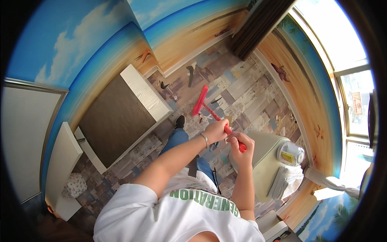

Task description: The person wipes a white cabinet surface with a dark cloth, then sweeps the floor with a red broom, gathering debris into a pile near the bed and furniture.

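A red broom [212, 112] slants away from me across the floor, with its long, narrow head [200, 101] at the far end. Whether that head has bristles or a rubber edge, I cannot make out. My left hand [216, 130], with a bangle at the wrist, is wrapped round the handle further down. Near the handle's top end, my right hand [242, 146] is closed round it too. Small scraps [205, 117] lie on the wood-patterned floor [246, 90] beside the head, and dark pieces [190, 76] are scattered beyond it.
Left stands a low cabinet [117, 117] with a dark top and white end. A pale table [262, 161] at my right bears a clear plastic tub [291, 153] and a wrapped white pack [287, 181]. A dark curtain [262, 28] hangs by the window; my shoe [180, 122] is near the cabinet.
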`<state>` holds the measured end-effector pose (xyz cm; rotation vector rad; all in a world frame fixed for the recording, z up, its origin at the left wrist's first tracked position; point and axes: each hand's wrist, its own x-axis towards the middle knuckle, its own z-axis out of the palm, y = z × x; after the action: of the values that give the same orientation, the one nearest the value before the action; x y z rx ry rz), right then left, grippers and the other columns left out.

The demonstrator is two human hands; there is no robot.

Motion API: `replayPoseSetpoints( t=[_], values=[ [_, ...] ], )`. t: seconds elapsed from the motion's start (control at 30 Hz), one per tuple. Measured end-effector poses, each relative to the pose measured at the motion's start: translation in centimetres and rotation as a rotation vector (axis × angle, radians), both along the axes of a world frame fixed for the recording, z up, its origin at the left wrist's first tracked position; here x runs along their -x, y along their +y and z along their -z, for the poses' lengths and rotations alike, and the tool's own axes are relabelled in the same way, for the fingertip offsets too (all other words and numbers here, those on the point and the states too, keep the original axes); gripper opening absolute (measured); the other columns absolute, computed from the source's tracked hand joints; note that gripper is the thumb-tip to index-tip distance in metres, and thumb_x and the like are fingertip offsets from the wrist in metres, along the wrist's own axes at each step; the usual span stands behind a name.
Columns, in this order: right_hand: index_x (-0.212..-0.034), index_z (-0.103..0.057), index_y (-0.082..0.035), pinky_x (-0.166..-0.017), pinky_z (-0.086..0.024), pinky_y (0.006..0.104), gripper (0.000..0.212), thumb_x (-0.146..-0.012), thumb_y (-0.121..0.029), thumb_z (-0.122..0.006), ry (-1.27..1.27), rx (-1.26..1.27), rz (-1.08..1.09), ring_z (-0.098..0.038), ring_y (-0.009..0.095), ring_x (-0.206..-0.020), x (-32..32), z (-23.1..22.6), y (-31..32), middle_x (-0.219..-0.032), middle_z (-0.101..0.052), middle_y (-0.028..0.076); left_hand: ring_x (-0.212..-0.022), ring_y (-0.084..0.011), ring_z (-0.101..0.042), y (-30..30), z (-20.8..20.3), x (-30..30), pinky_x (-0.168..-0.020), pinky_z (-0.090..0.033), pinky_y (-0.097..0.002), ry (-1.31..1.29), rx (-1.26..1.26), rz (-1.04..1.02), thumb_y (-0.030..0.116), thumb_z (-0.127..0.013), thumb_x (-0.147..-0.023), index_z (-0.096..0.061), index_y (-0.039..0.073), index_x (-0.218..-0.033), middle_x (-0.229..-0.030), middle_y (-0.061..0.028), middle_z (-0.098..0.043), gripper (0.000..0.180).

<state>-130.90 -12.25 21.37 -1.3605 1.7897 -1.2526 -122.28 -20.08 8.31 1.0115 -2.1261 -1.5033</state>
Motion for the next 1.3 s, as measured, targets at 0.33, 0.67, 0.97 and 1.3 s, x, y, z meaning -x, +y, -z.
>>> replayPoseSetpoints(
  t=[0.33, 0.67, 0.97, 1.3],
  values=[
    [-0.076, -0.058, 0.002, -0.071, -0.048, 0.0314, 0.006, -0.075, 0.002, -0.064, -0.009, -0.086, -0.212, -0.062, 0.024, -0.076, -4.1, -0.9, -11.2, -0.079, -0.063, 0.011, -0.063, -0.033, -0.057, -12.3, -0.6, -6.1, -0.054, -0.042, -0.0406, -0.145, 0.049, 0.008, 0.033, -0.063, -0.084, -0.049, 0.009, -0.084, -0.066, -0.0119, -0.057, 0.027],
    [-0.076, -0.059, 0.0, -0.055, -0.044, 0.0277, 0.008, -0.079, -0.006, -0.064, -0.11, -0.06, -0.42, -0.054, 0.019, -0.055, -5.5, -1.6, -22.8, -0.062, -0.057, 0.011, -0.078, -0.0378, -0.061, -16.3, -2.4, -8.2, -0.062, -0.046, -0.0442, -0.026, -0.112, -0.538, 0.032, -0.058, -0.087, -0.049, 0.009, -0.092, -0.078, -0.0172, -0.062, 0.025],
    [-0.072, -0.056, 0.001, -0.058, -0.042, 0.0248, 0.017, -0.084, -0.009, -0.062, -0.11, -0.132, -0.689, -0.053, 0.011, -0.061, -8.0, 1.8, -33.3, -0.064, -0.058, 0.006, -0.081, -0.0363, -0.062, -24.6, 4.4, -11.3, -0.067, -0.048, -0.0428, -0.133, 0.053, -0.745, 0.023, -0.062, -0.079, -0.053, 0.009, -0.093, -0.082, -0.0165, -0.064, 0.022],
    [-0.067, -0.052, 0.0, -0.056, -0.041, 0.0267, 0.028, -0.088, -0.018, -0.059, -0.085, -0.138, -0.451, -0.045, 0.01, -0.056, -10.1, 4.9, -41.5, -0.057, -0.054, 0.006, -0.082, -0.0345, -0.063, -32.3, 7.7, -9.3, -0.07, -0.047, -0.0386, -0.011, -0.218, -0.949, 0.033, -0.059, -0.082, -0.054, 0.002, -0.088, -0.082, -0.0195, -0.064, 0.032]
  ],
)
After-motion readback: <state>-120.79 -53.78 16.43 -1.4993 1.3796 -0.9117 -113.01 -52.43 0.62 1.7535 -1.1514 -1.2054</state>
